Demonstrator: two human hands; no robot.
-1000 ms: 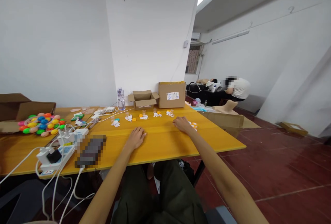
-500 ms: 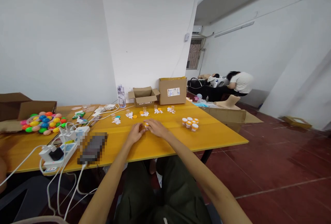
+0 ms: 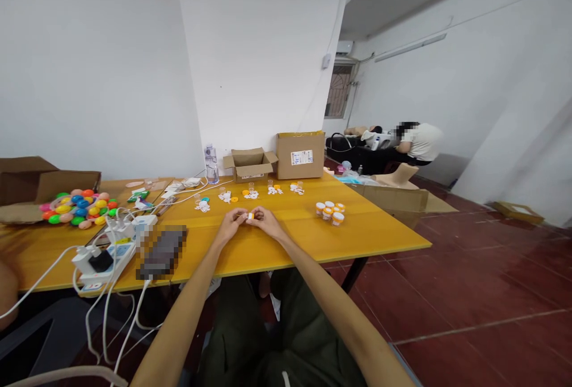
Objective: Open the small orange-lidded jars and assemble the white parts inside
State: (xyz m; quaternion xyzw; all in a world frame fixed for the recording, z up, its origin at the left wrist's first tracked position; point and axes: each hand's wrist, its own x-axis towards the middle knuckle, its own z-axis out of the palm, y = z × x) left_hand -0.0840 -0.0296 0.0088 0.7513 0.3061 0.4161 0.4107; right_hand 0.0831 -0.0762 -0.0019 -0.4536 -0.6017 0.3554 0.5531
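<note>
Between my hands, just above the yellow table (image 3: 295, 250), is a small jar (image 3: 250, 217) with white and orange parts, lying tilted on its side. My left hand (image 3: 232, 224) closes its fingertips on one end of it. The fingers of my right hand (image 3: 265, 222) pinch the other end, which shows orange. Beyond my hands lie small piles of white pieces (image 3: 252, 195) with clear cups (image 3: 270, 184) and orange rings (image 3: 235, 199). One pile has a teal ring (image 3: 204, 200). To the right stands a group of several finished-looking jars (image 3: 329, 212) with white and orange lids.
Two cardboard boxes, one open (image 3: 251, 167) and one larger (image 3: 300, 156), stand at the back beside a water bottle (image 3: 211, 164). On the left are a dark phone (image 3: 163, 252), a power strip (image 3: 111, 265) with cables, and colourful balls (image 3: 78, 208). A person (image 3: 420, 141) sits far right.
The jar was upright under my right hand near the table; now it is tilted sideways between the fingertips of both hands. The view has shifted slightly.
</note>
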